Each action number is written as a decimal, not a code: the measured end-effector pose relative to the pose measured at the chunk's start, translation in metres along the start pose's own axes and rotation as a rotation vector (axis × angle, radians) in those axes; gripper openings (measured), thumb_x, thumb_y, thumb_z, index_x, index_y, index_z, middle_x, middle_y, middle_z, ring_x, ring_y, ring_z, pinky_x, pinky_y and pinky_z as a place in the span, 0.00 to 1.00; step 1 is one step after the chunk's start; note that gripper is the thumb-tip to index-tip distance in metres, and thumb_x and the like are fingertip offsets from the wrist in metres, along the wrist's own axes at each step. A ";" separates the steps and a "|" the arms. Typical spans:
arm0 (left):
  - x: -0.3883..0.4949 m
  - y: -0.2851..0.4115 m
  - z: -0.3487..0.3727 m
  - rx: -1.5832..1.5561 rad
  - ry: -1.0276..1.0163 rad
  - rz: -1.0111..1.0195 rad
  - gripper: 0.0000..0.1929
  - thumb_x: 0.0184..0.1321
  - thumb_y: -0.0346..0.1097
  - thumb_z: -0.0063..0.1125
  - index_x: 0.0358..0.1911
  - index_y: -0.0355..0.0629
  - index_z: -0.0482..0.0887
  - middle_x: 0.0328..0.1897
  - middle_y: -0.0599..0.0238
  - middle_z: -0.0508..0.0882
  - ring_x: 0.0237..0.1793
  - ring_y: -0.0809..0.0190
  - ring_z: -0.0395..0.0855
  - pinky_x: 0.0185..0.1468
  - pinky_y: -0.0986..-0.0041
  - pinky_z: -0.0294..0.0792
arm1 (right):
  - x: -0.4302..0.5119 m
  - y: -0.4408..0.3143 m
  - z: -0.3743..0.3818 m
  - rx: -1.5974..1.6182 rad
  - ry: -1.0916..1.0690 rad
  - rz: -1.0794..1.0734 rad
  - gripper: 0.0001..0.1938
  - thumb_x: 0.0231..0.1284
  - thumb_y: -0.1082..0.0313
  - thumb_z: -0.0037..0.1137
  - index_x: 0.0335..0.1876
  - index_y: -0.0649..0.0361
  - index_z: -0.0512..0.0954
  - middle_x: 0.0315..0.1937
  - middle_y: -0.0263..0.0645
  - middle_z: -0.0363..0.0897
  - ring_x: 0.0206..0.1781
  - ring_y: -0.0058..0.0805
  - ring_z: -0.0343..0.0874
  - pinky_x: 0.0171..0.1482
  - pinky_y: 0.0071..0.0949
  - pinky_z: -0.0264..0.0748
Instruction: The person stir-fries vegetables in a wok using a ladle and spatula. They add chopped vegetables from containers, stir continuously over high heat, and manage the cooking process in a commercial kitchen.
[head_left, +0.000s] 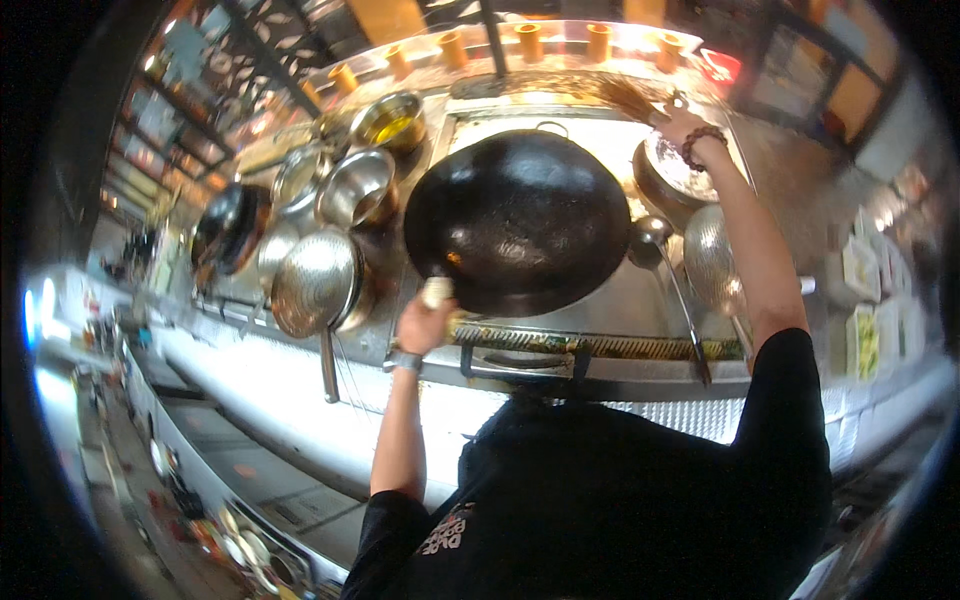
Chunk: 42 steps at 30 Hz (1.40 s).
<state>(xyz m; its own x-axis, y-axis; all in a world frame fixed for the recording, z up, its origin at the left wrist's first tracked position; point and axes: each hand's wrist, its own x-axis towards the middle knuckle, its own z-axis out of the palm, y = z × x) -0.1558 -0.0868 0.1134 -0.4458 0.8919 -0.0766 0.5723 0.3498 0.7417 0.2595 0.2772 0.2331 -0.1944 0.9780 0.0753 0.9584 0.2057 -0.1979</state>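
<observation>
A large dark wok (517, 221) sits on the range before me, with no food visible in it. My left hand (424, 322) is at its near-left rim, closed around a pale, cloth-like wrap at the wok's handle. Far to the right, my right hand (681, 129) grips a bundled whisk brush (628, 101), its bristles pointing left and away. Beneath that hand is a round pot (660, 176) with a bright, shiny surface. A metal ladle (651, 234) rests right of the wok, beside a perforated strainer (709, 255) partly behind my right forearm.
Left of the wok stand a steel pot with yellow liquid (390, 124), an open steel pot (358, 187), a perforated strainer (315, 283) and a dark pan (225, 229). Plastic containers (866, 341) stand at the right. A grated gutter (525, 337) runs along the range's near edge.
</observation>
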 end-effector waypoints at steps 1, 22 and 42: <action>-0.006 0.008 0.021 0.103 0.044 0.120 0.18 0.59 0.52 0.63 0.38 0.43 0.87 0.31 0.55 0.89 0.33 0.55 0.88 0.39 0.62 0.78 | 0.020 -0.007 -0.016 0.036 -0.160 0.048 0.35 0.62 0.40 0.53 0.66 0.61 0.71 0.64 0.53 0.73 0.67 0.47 0.72 0.67 0.38 0.68; -0.016 0.084 0.088 -0.274 -0.264 0.017 0.22 0.63 0.50 0.61 0.54 0.43 0.76 0.40 0.45 0.86 0.44 0.41 0.85 0.47 0.57 0.75 | -0.048 -0.217 0.202 -0.026 -0.602 -0.147 0.32 0.67 0.65 0.46 0.77 0.43 0.55 0.46 0.60 0.80 0.54 0.54 0.81 0.56 0.46 0.78; -0.008 0.072 0.084 -0.341 -0.377 0.042 0.23 0.64 0.53 0.59 0.51 0.42 0.74 0.41 0.44 0.86 0.45 0.40 0.84 0.49 0.54 0.74 | -0.083 -0.167 0.130 -0.365 -0.617 -0.329 0.26 0.59 0.58 0.58 0.65 0.45 0.71 0.62 0.45 0.76 0.59 0.43 0.78 0.61 0.33 0.75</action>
<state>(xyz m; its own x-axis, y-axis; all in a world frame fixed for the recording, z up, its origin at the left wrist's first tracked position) -0.0534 -0.0447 0.1113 -0.1119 0.9666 -0.2308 0.2992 0.2542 0.9197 0.0883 0.1661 0.1329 -0.4587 0.7328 -0.5026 0.8186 0.5685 0.0818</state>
